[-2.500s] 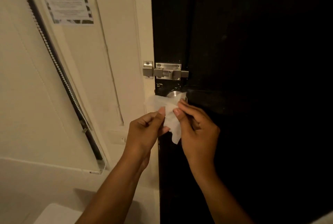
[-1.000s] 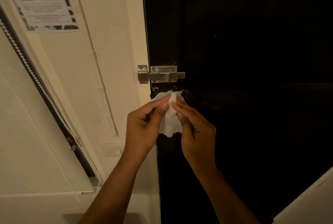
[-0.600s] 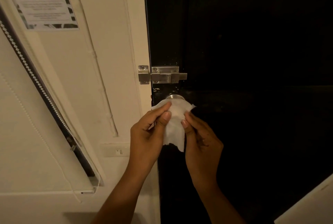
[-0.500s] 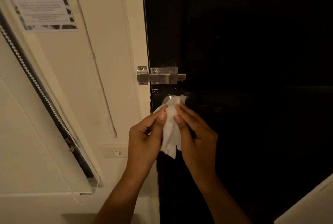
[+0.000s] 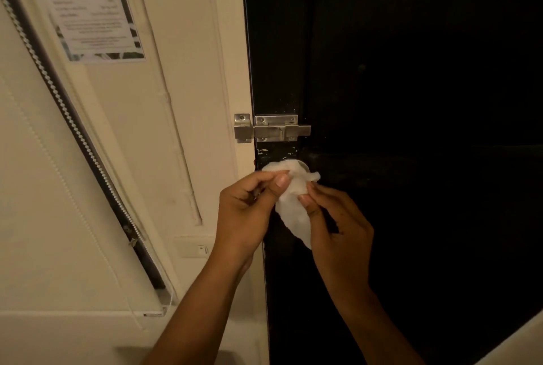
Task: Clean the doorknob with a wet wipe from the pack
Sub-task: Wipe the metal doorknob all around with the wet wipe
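A white wet wipe [image 5: 293, 209] is draped over the metal doorknob [image 5: 303, 165] on the dark door [image 5: 411, 100]; only a sliver of the knob shows at the wipe's top right. My left hand [image 5: 246, 211] pinches the wipe's upper left part between thumb and fingers. My right hand [image 5: 338, 226] grips its right side with thumb and fingertips. The wipe's lower end hangs down between both hands. The pack of wipes is out of view.
A steel slide bolt [image 5: 271, 129] bridges the door and the cream frame just above the knob. A printed notice [image 5: 88, 9] hangs on the wall at upper left, a blind's bead chain [image 5: 67, 109] runs diagonally, and a wall switch [image 5: 194, 247] sits left of my left wrist.
Both hands have kept rubbing the wipe around the knob. The wipe now covers more of the knob's top, and my right hand has slid slightly lower and to the right.
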